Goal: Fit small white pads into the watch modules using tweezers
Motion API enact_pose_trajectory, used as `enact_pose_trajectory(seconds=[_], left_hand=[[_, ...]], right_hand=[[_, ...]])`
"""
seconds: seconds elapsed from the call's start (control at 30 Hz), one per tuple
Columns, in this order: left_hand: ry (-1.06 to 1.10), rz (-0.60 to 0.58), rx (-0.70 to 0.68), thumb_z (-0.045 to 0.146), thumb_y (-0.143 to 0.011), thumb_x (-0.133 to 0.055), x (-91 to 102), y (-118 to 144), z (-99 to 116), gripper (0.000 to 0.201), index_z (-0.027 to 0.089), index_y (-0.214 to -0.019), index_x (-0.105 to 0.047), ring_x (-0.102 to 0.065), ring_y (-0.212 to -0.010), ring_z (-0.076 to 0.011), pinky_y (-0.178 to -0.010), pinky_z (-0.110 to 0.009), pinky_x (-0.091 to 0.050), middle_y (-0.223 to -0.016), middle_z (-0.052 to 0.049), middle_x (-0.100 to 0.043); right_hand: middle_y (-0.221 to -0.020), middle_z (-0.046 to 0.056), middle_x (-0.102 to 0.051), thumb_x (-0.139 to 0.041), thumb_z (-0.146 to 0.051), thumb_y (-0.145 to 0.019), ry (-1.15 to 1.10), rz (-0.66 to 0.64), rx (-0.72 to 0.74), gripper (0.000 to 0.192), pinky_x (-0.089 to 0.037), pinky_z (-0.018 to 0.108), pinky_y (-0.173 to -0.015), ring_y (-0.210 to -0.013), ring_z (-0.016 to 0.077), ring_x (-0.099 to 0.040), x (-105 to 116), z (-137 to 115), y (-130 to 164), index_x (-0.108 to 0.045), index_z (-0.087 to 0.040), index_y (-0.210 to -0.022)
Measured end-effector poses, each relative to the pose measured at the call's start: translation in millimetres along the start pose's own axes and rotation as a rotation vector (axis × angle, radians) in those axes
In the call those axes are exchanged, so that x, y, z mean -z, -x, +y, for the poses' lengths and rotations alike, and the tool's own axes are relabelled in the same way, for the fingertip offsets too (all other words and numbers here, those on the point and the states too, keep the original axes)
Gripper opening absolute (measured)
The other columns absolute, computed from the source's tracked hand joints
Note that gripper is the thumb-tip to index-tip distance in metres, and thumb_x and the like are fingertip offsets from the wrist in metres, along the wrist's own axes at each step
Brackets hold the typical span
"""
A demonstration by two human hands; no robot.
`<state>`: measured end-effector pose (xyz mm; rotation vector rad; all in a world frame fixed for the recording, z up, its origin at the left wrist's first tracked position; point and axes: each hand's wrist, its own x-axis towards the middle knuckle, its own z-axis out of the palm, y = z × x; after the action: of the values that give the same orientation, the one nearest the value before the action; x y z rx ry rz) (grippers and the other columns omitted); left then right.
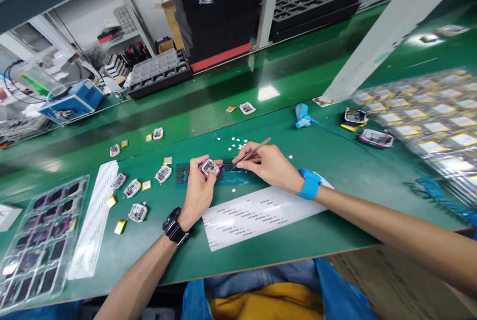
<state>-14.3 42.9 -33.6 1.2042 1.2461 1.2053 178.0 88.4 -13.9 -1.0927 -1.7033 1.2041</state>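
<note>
My left hand [199,186] grips a small square watch-like module [209,167] with a pink rim, just above a dark strip of small black pieces [182,173] on the green bench. My right hand [270,165] pinches metal tweezers [250,153]; their tips reach down to the strip just right of the module. A black watch is on my left wrist, a blue strap [309,184] on my right. A white label sheet [257,213] lies under my right wrist.
Several loose modules [137,211] with small yellow parts lie to the left, beside a white strip [93,218] and a clear tray [40,238]. Trays of yellow-tagged parts [432,121] fill the right. Black trays [160,74] and a white post [387,32] stand behind.
</note>
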Motion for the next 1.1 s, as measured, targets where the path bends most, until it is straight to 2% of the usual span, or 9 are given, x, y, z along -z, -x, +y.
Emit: enact_pose_trajectory(seconds=[0.17, 0.43, 0.53, 0.63, 0.7, 0.8, 0.9, 1.0, 1.1], left_hand=[[0.088, 0.015, 0.027, 0.027, -0.087, -0.062, -0.5, 0, 1, 0.034, 0.021, -0.111, -0.041, -0.065, -0.105, -0.0186, -0.098, -0.040, -0.044, -0.109, -0.010, -0.069], [0.073, 0.021, 0.035, 0.024, -0.087, -0.061, -0.9, -1, 0, 0.031, 0.021, -0.111, -0.042, -0.065, -0.105, -0.0177, -0.096, -0.037, -0.045, -0.109, -0.008, -0.069], [0.078, 0.028, 0.035, 0.025, -0.087, -0.060, -1.9, -1, 0, 0.030, 0.021, -0.111, -0.043, -0.066, -0.105, -0.0175, -0.095, -0.036, -0.045, -0.109, -0.008, -0.070], [0.096, 0.040, 0.043, 0.025, -0.085, -0.064, -2.3, -3, 1, 0.031, 0.021, -0.109, -0.044, -0.066, -0.104, -0.0176, -0.094, -0.036, -0.046, -0.108, -0.008, -0.071], [0.131, 0.044, 0.072, 0.023, -0.082, -0.067, -1.8, -5, 5, 0.033, 0.021, -0.107, -0.045, -0.067, -0.103, -0.0177, -0.093, -0.036, -0.047, -0.106, -0.008, -0.072], [0.232, 0.004, 0.196, 0.022, -0.079, -0.070, -0.4, -6, 15, 0.034, 0.020, -0.106, -0.049, -0.068, -0.102, -0.0188, -0.093, -0.037, -0.049, -0.104, -0.008, -0.073], [0.340, -0.104, 0.313, 0.027, -0.082, -0.069, -1.1, -2, 27, 0.032, 0.020, -0.109, -0.055, -0.069, -0.099, -0.0199, -0.091, -0.038, -0.052, -0.106, -0.009, -0.072], [0.406, -0.192, 0.363, 0.036, -0.085, -0.067, -4.8, 7, 34, 0.031, 0.021, -0.112, -0.062, -0.069, -0.095, -0.0187, -0.085, -0.035, -0.056, -0.109, -0.008, -0.071], [0.428, -0.230, 0.375, 0.039, -0.084, -0.068, -8.4, 14, 36, 0.031, 0.024, -0.111, -0.066, -0.067, -0.091, -0.0166, -0.081, -0.033, -0.058, -0.111, -0.006, -0.068]], right_hand=[[-0.084, 0.005, -0.076, -0.065, -0.028, -0.078, 0.034, -0.008, -0.011, 0.008, -0.058, 0.035, -0.075, -0.078, 0.0199, -0.073, -6, 6, 1, -0.063, -0.020, -0.078], [-0.076, 0.006, -0.075, -0.068, -0.035, -0.077, 0.062, -0.012, -0.058, 0.017, -0.057, 0.039, -0.074, -0.077, 0.0236, -0.073, -5, 13, -9, -0.061, -0.020, -0.073], [-0.074, 0.007, -0.075, -0.072, -0.043, -0.073, -0.038, -0.062, -0.089, 0.027, -0.057, 0.042, -0.076, -0.079, 0.0254, -0.073, 0, 14, -12, -0.060, -0.019, -0.070], [-0.069, 0.005, -0.075, -0.076, -0.046, -0.070, -0.150, -0.206, -0.109, 0.032, -0.057, 0.041, -0.076, -0.074, 0.0234, -0.073, 6, 10, -12, -0.058, -0.020, -0.072], [-0.069, 0.004, -0.075, -0.076, -0.045, -0.071, -0.203, -0.252, -0.113, 0.031, -0.057, 0.039, -0.075, -0.074, 0.0224, -0.074, 8, 5, -9, -0.058, -0.020, -0.075], [-0.074, 0.004, -0.075, -0.074, -0.045, -0.073, -0.222, -0.112, -0.078, 0.030, -0.058, 0.037, -0.073, -0.077, 0.0229, -0.074, 10, -7, -2, -0.057, -0.020, -0.077], [-0.077, 0.005, -0.075, -0.074, -0.043, -0.076, -0.186, 0.021, 0.008, 0.027, -0.059, 0.037, -0.073, -0.078, 0.0230, -0.074, 9, -21, 6, -0.058, -0.021, -0.078], [-0.078, 0.003, -0.075, -0.072, -0.039, -0.079, -0.125, 0.016, 0.096, 0.021, -0.060, 0.035, -0.071, -0.080, 0.0225, -0.074, 5, -31, 15, -0.060, -0.022, -0.078], [-0.075, 0.001, -0.074, -0.069, -0.038, -0.083, -0.014, -0.014, 0.160, 0.016, -0.060, 0.032, -0.069, -0.076, 0.0203, -0.074, 2, -34, 22, -0.063, -0.023, -0.077]])
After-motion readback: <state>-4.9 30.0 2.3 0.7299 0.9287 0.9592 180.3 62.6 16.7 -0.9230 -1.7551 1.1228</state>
